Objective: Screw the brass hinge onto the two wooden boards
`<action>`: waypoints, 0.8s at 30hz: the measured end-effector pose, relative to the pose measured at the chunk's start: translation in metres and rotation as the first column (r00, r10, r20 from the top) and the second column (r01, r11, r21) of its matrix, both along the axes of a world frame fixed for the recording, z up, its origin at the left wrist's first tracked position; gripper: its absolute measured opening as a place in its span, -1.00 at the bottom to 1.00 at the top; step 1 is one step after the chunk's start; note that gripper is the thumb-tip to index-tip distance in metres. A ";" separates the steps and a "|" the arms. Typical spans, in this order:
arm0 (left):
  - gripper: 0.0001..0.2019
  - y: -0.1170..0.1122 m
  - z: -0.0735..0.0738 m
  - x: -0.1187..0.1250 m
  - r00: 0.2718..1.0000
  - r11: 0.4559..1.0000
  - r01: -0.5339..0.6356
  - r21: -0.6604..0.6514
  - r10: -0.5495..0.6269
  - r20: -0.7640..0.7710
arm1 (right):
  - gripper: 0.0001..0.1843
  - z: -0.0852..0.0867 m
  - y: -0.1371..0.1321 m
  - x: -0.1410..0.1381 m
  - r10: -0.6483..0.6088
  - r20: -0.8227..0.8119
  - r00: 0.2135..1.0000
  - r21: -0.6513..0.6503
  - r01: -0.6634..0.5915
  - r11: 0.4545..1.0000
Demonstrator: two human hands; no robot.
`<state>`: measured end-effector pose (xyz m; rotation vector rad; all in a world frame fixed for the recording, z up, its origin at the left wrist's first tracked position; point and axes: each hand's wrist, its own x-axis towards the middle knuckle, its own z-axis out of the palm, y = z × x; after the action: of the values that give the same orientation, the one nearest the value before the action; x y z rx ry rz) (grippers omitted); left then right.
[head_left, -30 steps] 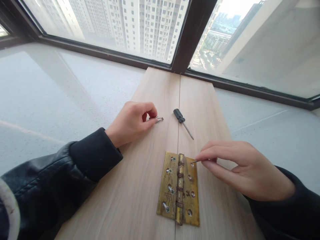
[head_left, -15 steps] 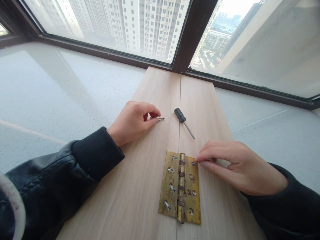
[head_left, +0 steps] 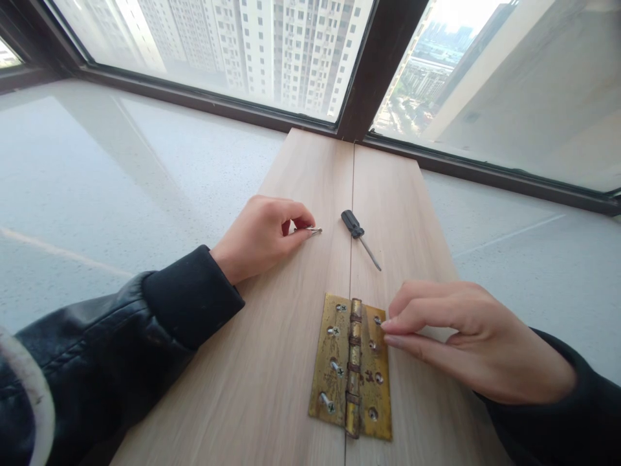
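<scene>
Where the brown window frame (head_left: 361, 71) meets the pale speckled sill (head_left: 524, 249), two wooden boards (head_left: 272, 336) lie side by side before you, their seam running away from you. Over the left board, your left hand (head_left: 264, 233) pinches loose screws (head_left: 317, 230) between thumb and forefinger, their ends poking out past the fingertips. Your right hand (head_left: 475, 336) has thumb and forefinger drawn close together at the outer edge of the hinge's far right corner; you cannot tell from this view whether they grip anything. The brass butt hinge (head_left: 355, 369) lies opened flat near you, its stained barrel along the seam and one leaf on each board. Farther off, the black-handled screwdriver (head_left: 356, 228) lies across the seam, tip angled toward your right. Smallest of all, four cross-head screws (head_left: 336, 367) stand tilted in the left leaf's holes.
</scene>
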<state>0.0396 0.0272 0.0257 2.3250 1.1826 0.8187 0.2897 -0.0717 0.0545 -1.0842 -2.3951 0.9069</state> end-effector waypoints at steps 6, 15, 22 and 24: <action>-0.91 0.000 0.000 0.000 1.000 1.000 0.007 -0.001 -0.007 0.010 | -0.81 -0.001 -0.005 -0.006 -0.014 0.023 1.000 -0.006 0.014 1.000; -0.91 0.001 -0.002 0.000 1.000 1.000 0.019 0.014 -0.020 0.022 | -0.85 -0.001 -0.001 0.005 -0.154 0.093 0.984 0.059 0.149 0.987; -0.91 0.002 -0.003 0.000 0.999 0.999 0.028 0.023 -0.028 0.035 | -0.84 -0.002 0.000 0.007 -0.122 0.120 0.985 0.051 0.117 0.992; -0.91 0.002 -0.003 0.000 0.999 0.999 0.025 0.021 -0.026 0.032 | -0.83 -0.002 -0.001 0.008 -0.113 0.131 0.985 0.043 0.108 0.993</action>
<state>0.0400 0.0288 0.0230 2.3296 1.1339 0.8593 0.2977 -0.0725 0.0522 -1.2871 -2.4190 0.7742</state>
